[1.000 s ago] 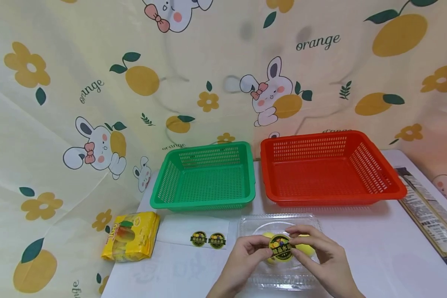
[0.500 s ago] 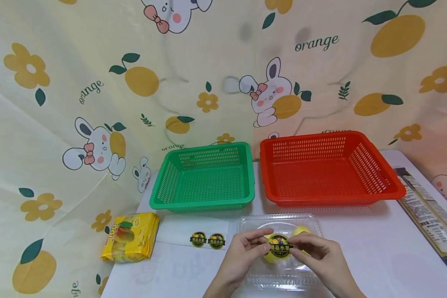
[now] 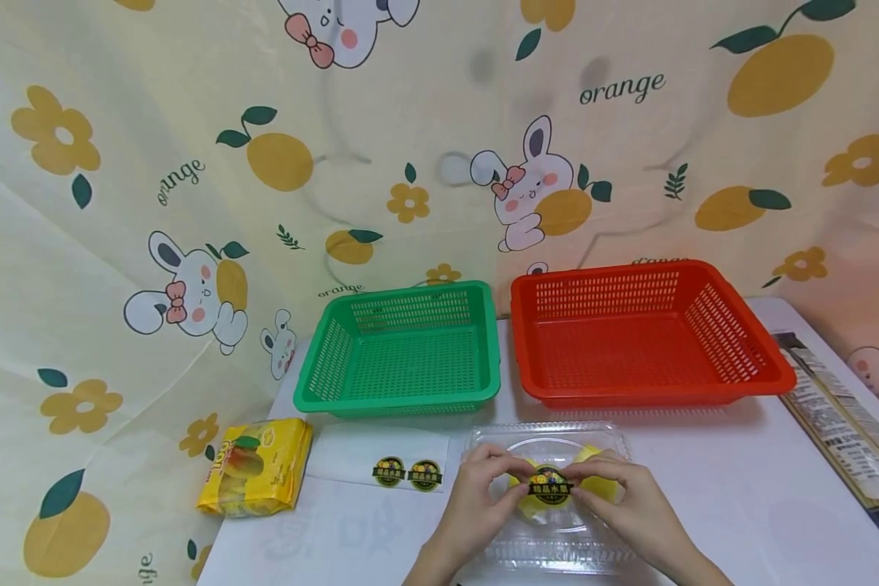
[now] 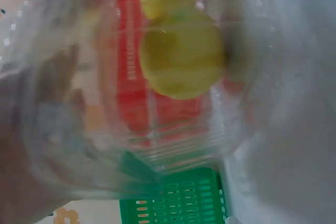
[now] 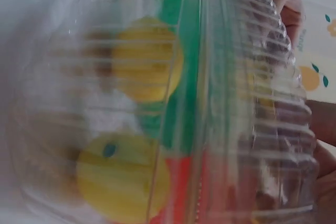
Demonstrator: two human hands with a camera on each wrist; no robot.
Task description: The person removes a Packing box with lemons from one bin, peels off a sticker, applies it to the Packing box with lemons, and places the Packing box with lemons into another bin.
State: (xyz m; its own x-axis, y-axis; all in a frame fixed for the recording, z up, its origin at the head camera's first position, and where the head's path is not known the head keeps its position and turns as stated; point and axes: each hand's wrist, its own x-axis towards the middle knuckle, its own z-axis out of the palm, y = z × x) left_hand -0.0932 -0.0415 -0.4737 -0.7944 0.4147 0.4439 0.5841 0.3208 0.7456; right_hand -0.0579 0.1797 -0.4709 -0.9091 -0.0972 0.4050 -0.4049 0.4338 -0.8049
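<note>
While the left hand point(image 3: 481, 498) and right hand point(image 3: 630, 498) pinch a round sticker point(image 3: 549, 487), I see the clear container point(image 3: 557, 555) beneath. Two matching stickers point(image 3: 425, 475) lie left of it.

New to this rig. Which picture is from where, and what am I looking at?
No machine: a person works bare-handed. The wide picture is from a head camera, the two blurry close-ups from cameras on each wrist. The left hand and right hand pinch a round sticker between them over a clear plastic container holding yellow fruits. On the white table, a green basket and a red basket stand behind; two more stickers on backing paper and a yellow mango-print packet lie left, a long packet right.
</note>
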